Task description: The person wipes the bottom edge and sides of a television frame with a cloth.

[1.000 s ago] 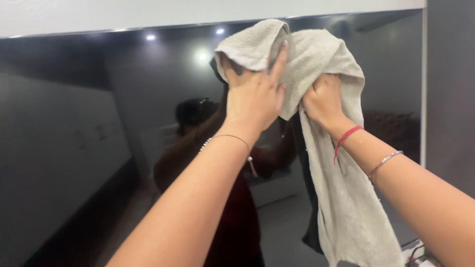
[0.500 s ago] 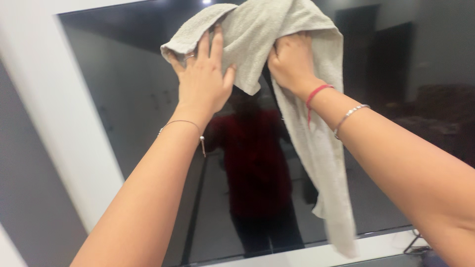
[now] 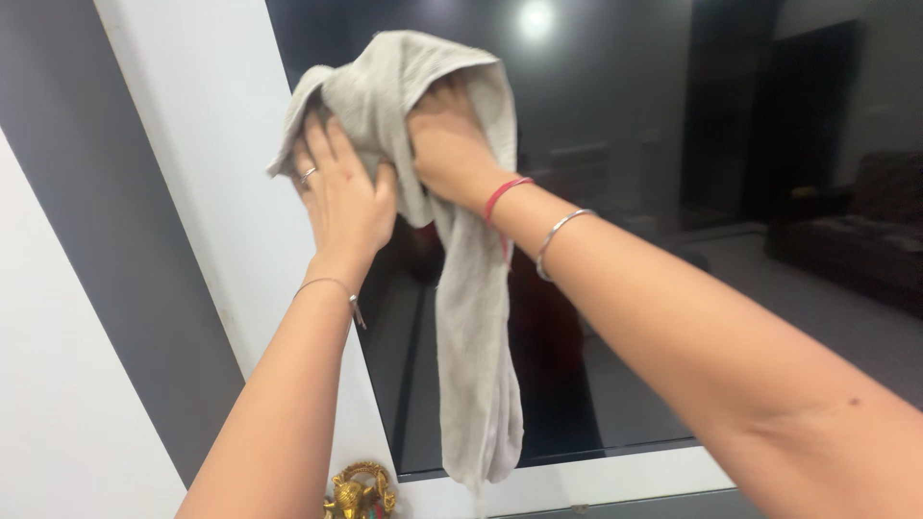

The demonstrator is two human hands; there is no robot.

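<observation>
Both hands up on the cloth (image 3: 423, 115) — our left hand (image 3: 341, 197) lies flat with fingers spread, pressing the cloth's left edge where white frame (image 3: 207, 173) meets dark screen (image 3: 673, 192). Just right of it, touching through the fabric, our right hand (image 3: 447, 144) is curled into the cloth, fingers bunched under a fold. Below the right hand the grey cloth hangs loose down the screen. A ring shows on the left hand; a thin bracelet (image 3: 332, 285) below it. Red thread (image 3: 503, 195) and silver bangle (image 3: 558, 238) sit on the right wrist. Far below the left hand — a small brass figure (image 3: 358, 492).
</observation>
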